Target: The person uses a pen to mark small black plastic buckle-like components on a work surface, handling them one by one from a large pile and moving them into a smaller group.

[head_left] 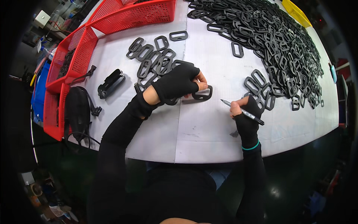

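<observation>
My left hand (182, 81), in a black fingerless glove, pinches the upper edge of a black oblong loop buckle (202, 98) over the middle of the white table. In my gloved right hand (246, 115) is a marker pen (252, 117), its dark tip pointing left toward that buckle but apart from it. A loose cluster of similar buckles (144, 68) lies to the left, partly hidden under my left hand and wrist. Several more buckles (258, 77) rest just beyond my right hand, beside a large heap of them (276, 44) at the far right.
Red perforated baskets (134, 16) line the table's far left side. A black pouch with straps (77, 112) and a black curved case-like object (111, 83) lie left of my forearm. A yellow bin (296, 12) stands behind the heap. The white table's (209, 147) front edge is near my body.
</observation>
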`<move>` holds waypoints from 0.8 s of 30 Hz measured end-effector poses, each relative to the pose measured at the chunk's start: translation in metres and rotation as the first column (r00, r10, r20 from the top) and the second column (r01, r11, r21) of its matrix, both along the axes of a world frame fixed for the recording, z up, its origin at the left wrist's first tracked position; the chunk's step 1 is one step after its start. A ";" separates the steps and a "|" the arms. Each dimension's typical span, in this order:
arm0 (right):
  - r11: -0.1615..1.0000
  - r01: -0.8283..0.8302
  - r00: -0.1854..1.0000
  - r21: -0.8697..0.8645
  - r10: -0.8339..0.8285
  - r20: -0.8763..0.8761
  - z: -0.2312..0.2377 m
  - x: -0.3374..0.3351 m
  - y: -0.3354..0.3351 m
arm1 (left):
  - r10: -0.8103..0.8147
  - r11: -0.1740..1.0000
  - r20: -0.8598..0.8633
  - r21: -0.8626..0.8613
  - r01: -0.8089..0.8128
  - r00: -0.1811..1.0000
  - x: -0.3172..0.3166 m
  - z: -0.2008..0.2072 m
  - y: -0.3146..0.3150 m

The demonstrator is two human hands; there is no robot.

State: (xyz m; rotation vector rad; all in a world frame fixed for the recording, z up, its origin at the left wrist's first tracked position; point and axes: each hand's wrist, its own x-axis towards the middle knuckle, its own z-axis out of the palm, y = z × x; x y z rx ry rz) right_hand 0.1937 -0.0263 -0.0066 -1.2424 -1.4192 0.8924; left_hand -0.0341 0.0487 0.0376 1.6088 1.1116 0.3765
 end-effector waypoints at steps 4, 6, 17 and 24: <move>0.999 0.009 1.000 -0.043 -0.009 0.021 -0.002 -0.005 0.002 | 0.117 0.990 0.139 0.059 -0.126 0.983 0.002 -0.011 0.001; 0.998 0.040 0.999 -0.039 -0.039 0.028 -0.004 -0.003 0.003 | 0.132 0.988 0.183 0.055 -0.145 0.974 0.007 -0.016 0.001; 0.991 0.125 0.992 -0.046 -0.126 -0.015 0.001 0.003 0.003 | 0.119 0.893 0.271 0.392 -0.222 0.955 0.035 -0.035 -0.028; 0.994 0.113 0.992 0.003 -0.113 0.054 0.000 0.001 0.002 | 0.145 0.886 0.240 0.401 -0.234 0.960 0.035 -0.026 -0.034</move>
